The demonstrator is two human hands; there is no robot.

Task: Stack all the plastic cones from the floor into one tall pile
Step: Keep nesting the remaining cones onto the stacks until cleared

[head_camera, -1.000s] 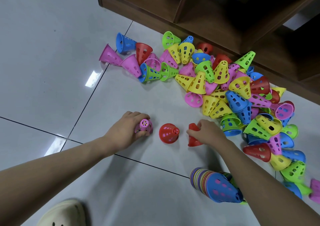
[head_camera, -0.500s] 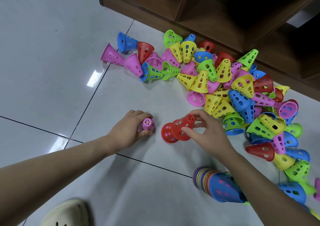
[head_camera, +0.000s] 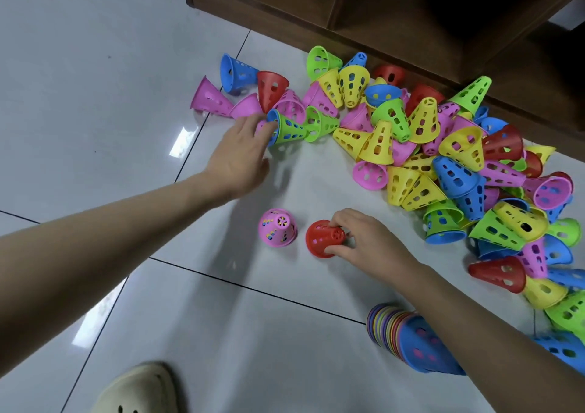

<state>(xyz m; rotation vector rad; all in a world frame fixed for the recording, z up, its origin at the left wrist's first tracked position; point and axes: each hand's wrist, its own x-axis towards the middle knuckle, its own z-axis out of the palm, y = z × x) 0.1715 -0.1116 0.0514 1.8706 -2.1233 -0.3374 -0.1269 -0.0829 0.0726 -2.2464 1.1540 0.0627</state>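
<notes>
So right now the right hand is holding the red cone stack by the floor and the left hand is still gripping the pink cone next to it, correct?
Not quite. The head view shows the right hand does grip the red cone stack, but the left hand is off the pink cone, which stands alone. That hand reaches up to the green cone with a blue one inside at the pile's edge.

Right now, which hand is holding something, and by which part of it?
The right hand pinches the red cone by its narrow top. The left hand only touches the green cone at its rim; no grip shows there.
</notes>
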